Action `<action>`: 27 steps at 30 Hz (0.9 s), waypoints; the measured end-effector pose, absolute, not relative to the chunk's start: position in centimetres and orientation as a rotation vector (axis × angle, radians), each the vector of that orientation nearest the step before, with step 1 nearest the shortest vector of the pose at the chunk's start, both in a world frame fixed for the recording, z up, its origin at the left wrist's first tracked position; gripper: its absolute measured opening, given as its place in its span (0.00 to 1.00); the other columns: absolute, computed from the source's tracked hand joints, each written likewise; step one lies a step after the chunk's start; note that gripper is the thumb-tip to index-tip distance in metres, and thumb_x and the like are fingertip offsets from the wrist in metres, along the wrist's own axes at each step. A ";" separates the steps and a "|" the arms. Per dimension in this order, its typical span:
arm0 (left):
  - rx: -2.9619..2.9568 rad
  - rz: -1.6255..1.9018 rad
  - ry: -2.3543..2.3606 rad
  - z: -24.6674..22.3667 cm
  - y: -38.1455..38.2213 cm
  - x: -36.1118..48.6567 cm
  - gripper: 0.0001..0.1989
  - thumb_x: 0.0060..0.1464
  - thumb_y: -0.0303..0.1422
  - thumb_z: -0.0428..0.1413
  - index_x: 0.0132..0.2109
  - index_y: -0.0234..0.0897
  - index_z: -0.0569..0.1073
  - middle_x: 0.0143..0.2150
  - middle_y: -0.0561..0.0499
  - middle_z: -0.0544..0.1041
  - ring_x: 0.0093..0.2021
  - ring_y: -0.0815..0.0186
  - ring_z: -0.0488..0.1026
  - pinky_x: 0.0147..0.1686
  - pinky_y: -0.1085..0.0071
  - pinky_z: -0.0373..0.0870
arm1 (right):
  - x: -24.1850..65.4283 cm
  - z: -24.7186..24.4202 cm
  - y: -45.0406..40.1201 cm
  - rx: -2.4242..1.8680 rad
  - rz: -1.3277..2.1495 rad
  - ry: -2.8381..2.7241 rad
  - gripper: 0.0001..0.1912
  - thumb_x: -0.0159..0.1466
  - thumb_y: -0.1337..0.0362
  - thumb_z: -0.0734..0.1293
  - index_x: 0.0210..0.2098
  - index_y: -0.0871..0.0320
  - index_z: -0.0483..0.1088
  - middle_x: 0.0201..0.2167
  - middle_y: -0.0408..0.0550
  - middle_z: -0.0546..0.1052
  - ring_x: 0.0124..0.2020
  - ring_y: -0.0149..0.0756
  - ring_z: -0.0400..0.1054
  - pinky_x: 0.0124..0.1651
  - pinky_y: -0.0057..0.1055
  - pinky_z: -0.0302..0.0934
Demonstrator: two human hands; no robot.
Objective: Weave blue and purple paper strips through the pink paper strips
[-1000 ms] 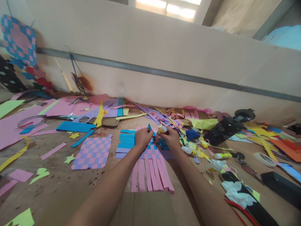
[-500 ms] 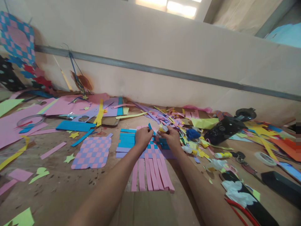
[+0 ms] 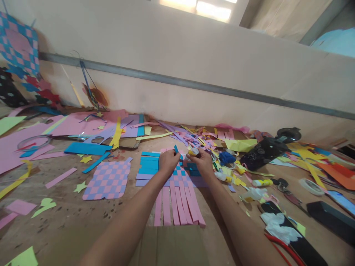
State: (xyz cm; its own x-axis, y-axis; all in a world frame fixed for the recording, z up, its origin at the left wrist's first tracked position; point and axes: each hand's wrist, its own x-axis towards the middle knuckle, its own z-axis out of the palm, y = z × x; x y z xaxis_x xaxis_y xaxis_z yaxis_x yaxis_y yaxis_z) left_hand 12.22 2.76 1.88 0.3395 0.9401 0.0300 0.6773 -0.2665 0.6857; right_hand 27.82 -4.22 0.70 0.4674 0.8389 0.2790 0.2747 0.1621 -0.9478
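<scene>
Left hand (image 3: 168, 162) pinched a blue strip (image 3: 176, 149) in its fingers above the woven paper sheet (image 3: 178, 181); right hand (image 3: 203, 162) gripped a yellow-and-white tube (image 3: 193, 152); the sheet lay on the counter (image 3: 69, 218), pink strips (image 3: 166, 210) trailing toward the person; a checked piece (image 3: 107, 179) lay to its left.

Cannot read any lettering, number or sign anywhere in the frame. Possibly printed on the yellow tube (image 3: 262, 183), lower right of the frame, but too small to make out.
</scene>
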 end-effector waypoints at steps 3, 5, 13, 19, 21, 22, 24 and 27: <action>2.028 0.589 1.404 1.9 2.7 12.2 0.17 0.62 0.36 0.51 0.37 0.41 0.85 0.40 0.47 0.87 0.44 0.58 0.82 0.40 0.69 0.70 | 28.0 0.6 -4.2 -1.393 0.544 -1.071 0.16 0.49 0.53 0.81 0.28 0.53 0.75 0.25 0.40 0.74 0.28 0.36 0.66 0.32 0.32 0.68; 2.031 0.578 1.413 2.0 2.7 12.2 0.16 0.62 0.36 0.52 0.38 0.42 0.85 0.41 0.47 0.87 0.45 0.58 0.82 0.41 0.70 0.70 | 28.0 0.6 -4.2 -1.380 0.569 -1.073 0.16 0.49 0.53 0.81 0.29 0.53 0.76 0.25 0.40 0.75 0.28 0.36 0.67 0.33 0.33 0.69; 2.007 0.614 1.407 1.8 2.8 12.3 0.16 0.62 0.36 0.52 0.35 0.41 0.84 0.39 0.47 0.87 0.43 0.58 0.82 0.38 0.69 0.68 | 27.6 1.6 -4.5 -1.307 0.629 -0.953 0.21 0.47 0.49 0.82 0.29 0.53 0.73 0.26 0.40 0.75 0.28 0.37 0.68 0.31 0.36 0.71; 1.944 0.632 1.357 2.0 2.7 12.2 0.15 0.61 0.34 0.52 0.34 0.40 0.83 0.36 0.48 0.87 0.42 0.58 0.83 0.38 0.69 0.69 | 28.5 2.0 -4.8 -1.234 0.580 -0.803 0.21 0.48 0.48 0.82 0.30 0.54 0.74 0.23 0.38 0.72 0.24 0.33 0.64 0.29 0.32 0.64; 1.921 0.630 1.344 2.2 2.7 12.2 0.15 0.62 0.34 0.52 0.34 0.40 0.82 0.35 0.49 0.87 0.42 0.59 0.83 0.38 0.70 0.69 | 29.1 1.9 -4.7 -1.206 0.574 -0.762 0.21 0.49 0.49 0.82 0.30 0.54 0.74 0.22 0.37 0.72 0.24 0.32 0.64 0.29 0.31 0.63; 1.920 0.624 1.339 2.4 2.6 12.1 0.15 0.62 0.34 0.52 0.34 0.40 0.82 0.35 0.49 0.86 0.41 0.60 0.83 0.37 0.70 0.69 | 29.3 1.8 -4.6 -1.190 0.572 -0.744 0.21 0.49 0.49 0.82 0.30 0.54 0.74 0.22 0.37 0.72 0.24 0.32 0.64 0.30 0.30 0.62; 1.948 0.590 1.315 2.6 2.6 12.1 0.16 0.64 0.37 0.52 0.33 0.40 0.82 0.33 0.48 0.86 0.39 0.60 0.82 0.37 0.70 0.70 | 29.9 1.8 -4.5 -1.155 0.562 -0.712 0.21 0.49 0.49 0.82 0.31 0.55 0.74 0.22 0.36 0.72 0.24 0.30 0.64 0.30 0.29 0.61; 2.051 0.487 1.217 3.1 2.7 11.9 0.17 0.64 0.41 0.53 0.34 0.41 0.84 0.31 0.49 0.84 0.35 0.61 0.81 0.38 0.69 0.71 | 30.5 2.1 -4.4 -1.101 0.533 -0.664 0.23 0.48 0.49 0.83 0.31 0.55 0.74 0.23 0.35 0.72 0.24 0.29 0.63 0.30 0.28 0.60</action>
